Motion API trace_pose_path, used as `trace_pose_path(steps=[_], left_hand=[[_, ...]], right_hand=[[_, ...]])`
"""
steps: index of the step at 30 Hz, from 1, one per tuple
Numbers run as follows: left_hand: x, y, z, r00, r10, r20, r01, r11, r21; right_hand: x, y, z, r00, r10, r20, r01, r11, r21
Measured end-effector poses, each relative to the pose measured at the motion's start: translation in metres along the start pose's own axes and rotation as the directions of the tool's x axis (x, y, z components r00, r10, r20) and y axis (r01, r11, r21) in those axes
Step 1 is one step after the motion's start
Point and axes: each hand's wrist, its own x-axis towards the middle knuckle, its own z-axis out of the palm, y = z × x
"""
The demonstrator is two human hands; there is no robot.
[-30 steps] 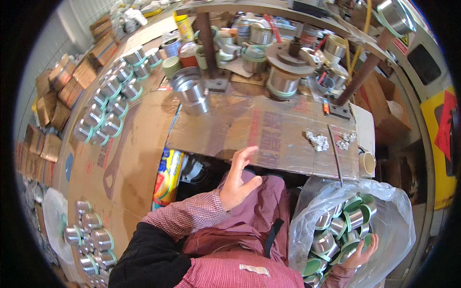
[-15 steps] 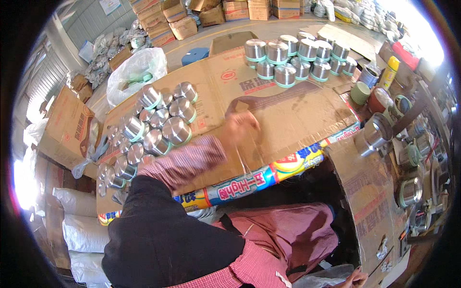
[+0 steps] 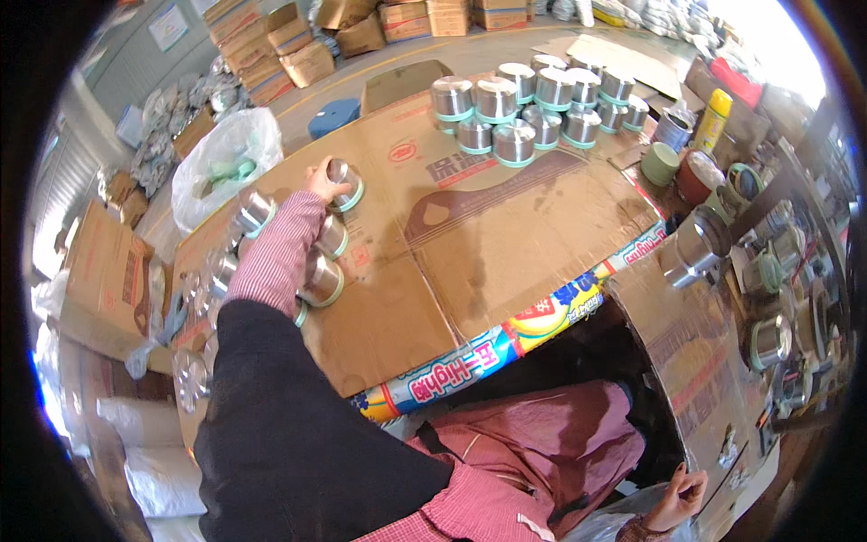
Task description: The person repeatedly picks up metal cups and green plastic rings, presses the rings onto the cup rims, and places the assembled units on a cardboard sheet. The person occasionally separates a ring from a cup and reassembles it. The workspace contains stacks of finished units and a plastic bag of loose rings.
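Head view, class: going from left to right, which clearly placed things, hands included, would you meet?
Large cardboard carton → clear plastic bag → left hand, touching a silver cup → group of silver cups with green rims → right hand.

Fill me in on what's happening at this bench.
A person's left hand reaches across the cardboard, its fingers against a steel cup with a pale green rim; how firmly they grip is unclear. More such cups sit beside the left forearm, partly hidden by it, and another cluster stands farther off to the right. The right hand hangs low by a clear plastic bag, fingers curled, with nothing visible in it.
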Motion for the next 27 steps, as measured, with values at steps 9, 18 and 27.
trace_pose_path(steps=[9,18,27], left_hand=[[-0.08,0.237,0.036,0.774,0.603,0.194,-0.187,0.51,-0.839],[-0.242,0.442,0.104,0.23,0.955,0.186,-0.475,0.277,-0.835],[-0.357,0.517,0.181,0.327,0.943,0.067,-0.657,0.278,-0.701]], right_hand=[[0.008,-0.03,0.021,0.988,0.152,0.005,-0.152,0.984,0.098],[0.027,-0.017,0.019,0.996,0.086,-0.024,-0.087,0.996,-0.031],[0.138,0.095,0.018,0.912,0.199,-0.359,-0.118,0.965,0.235]])
